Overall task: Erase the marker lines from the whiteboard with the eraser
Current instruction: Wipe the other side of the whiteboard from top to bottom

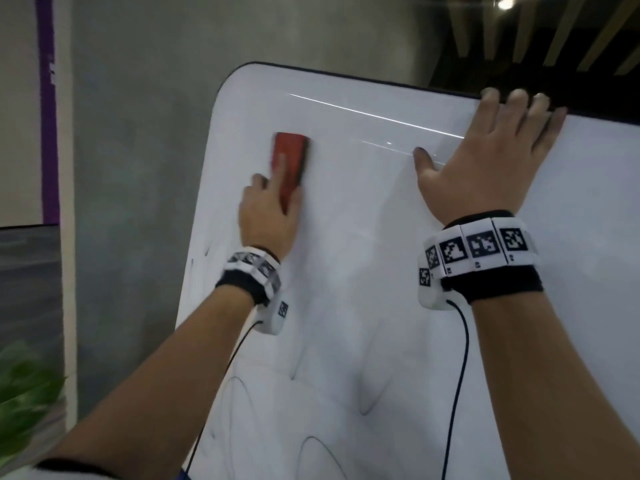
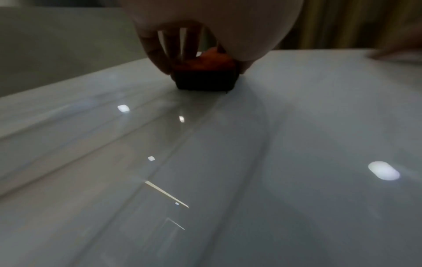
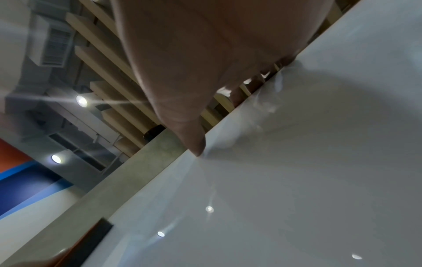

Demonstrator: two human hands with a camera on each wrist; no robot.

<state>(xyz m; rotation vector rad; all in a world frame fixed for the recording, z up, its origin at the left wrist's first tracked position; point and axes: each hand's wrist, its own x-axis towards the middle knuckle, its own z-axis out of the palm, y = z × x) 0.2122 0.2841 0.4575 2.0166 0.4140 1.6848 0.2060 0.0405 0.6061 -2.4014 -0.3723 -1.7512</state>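
Note:
The whiteboard (image 1: 346, 271) stands tilted in front of me. My left hand (image 1: 266, 216) grips the red eraser (image 1: 289, 161) and presses it on the board near the upper left corner; it looks motion-blurred. In the left wrist view the eraser (image 2: 205, 75) shows its dark felt on the board (image 2: 297, 144), fingers (image 2: 173, 45) along its side. Thin black marker lines (image 1: 370, 403) curve across the board's lower part. My right hand (image 1: 485, 161) lies flat on the board, its fingertips over the top edge. The right wrist view shows that hand (image 3: 205, 54) on the board (image 3: 297, 180).
A grey wall (image 1: 138, 133) rises behind the board, with a purple strip (image 1: 48, 116) at the far left. A green plant (image 1: 24, 386) sits at the lower left. Dark ceiling slats (image 1: 554, 36) and a lamp (image 1: 506, 2) are above the board's top edge.

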